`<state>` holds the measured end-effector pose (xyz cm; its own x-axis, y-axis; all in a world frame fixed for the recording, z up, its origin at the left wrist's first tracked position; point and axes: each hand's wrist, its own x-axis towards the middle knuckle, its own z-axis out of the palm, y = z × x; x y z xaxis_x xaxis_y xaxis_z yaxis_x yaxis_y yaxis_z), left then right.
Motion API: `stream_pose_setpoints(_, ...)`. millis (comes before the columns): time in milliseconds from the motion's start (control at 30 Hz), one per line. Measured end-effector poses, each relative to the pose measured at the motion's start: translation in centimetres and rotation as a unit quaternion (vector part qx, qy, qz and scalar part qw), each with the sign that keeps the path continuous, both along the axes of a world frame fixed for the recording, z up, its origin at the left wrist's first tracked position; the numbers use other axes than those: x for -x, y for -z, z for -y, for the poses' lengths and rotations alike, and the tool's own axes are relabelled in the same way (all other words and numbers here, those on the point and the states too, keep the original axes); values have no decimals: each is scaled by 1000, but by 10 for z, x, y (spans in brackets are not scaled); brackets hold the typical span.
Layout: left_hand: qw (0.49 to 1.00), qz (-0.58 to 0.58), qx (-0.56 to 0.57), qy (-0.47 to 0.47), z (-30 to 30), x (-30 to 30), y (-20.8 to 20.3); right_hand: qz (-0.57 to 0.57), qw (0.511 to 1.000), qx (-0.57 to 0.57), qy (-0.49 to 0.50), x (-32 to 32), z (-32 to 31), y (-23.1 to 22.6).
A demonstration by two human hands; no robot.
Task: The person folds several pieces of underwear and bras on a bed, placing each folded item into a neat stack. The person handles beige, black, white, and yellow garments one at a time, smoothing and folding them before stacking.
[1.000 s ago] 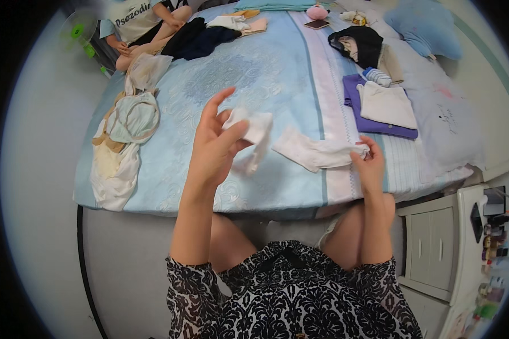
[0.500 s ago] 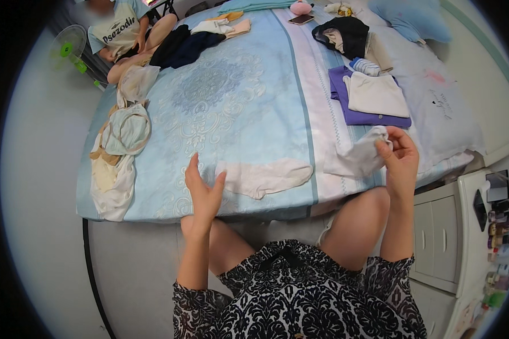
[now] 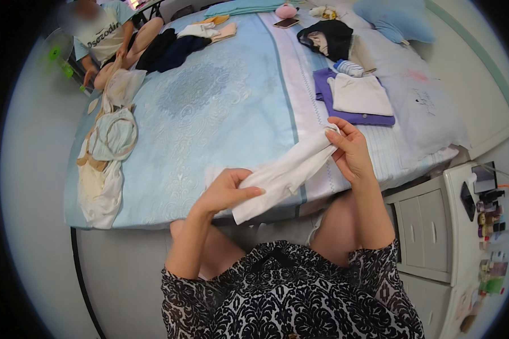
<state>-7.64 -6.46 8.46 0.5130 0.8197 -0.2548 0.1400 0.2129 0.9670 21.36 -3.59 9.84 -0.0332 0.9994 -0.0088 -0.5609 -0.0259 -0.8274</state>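
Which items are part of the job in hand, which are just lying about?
In hand:
white sock, held by left hand and right hand
pale cloth, partly hidden behind the left hand

Lying about, untouched:
phone
pink round item
blue pillow
purple garment, under white cloth

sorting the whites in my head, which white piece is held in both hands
The long white sock, stretched between the left hand and the right hand. The folded white garment lies untouched on a purple one on the bed.
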Motion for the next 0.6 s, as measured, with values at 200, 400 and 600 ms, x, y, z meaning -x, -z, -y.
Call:
stream_pose_setpoints(200, 992, -76, -9, -100, -16, 70, -16, 79, 995, 58, 35, 15, 0, 41)
stream_pose_setpoints(400, 982, 45, 56, -175, -10, 89, 6, 90, 993, 70, 36, 26, 3, 51)
stream_pose_setpoints(600, 967, 88, 82, -224, -4, 85, 4, 122, 989, 74, 29, 26, 5, 48)
